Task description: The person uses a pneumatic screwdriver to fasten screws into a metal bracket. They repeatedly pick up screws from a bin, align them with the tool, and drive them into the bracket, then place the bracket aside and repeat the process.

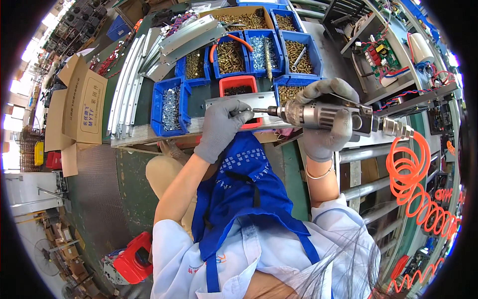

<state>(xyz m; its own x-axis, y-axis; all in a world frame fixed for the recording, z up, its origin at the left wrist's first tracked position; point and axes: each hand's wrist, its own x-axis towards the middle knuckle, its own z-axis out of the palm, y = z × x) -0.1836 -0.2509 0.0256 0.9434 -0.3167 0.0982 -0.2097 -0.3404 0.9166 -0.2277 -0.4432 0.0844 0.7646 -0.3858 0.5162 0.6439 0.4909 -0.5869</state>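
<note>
Both of my hands wear grey gloves. My right hand (328,114) is wrapped round a pneumatic screwdriver (311,115), held level with its bit pointing left. A coiled orange air hose (409,172) runs from its back end. My left hand (224,127) is closed, thumb and fingers pinched together at the tip of the bit; whatever is between the fingertips is too small to make out. Just beyond the fingers, a flat metal strip (266,99) lies across a red bin (238,82) of dark screws.
Blue bins of brass-coloured screws (230,56), silver washers (259,52) and silver screws (171,107) line the bench. Metal rails (130,84) lie at the left, beside an open cardboard box (82,104). An open chassis with a circuit board (381,59) stands at the right, near metal rollers (366,152).
</note>
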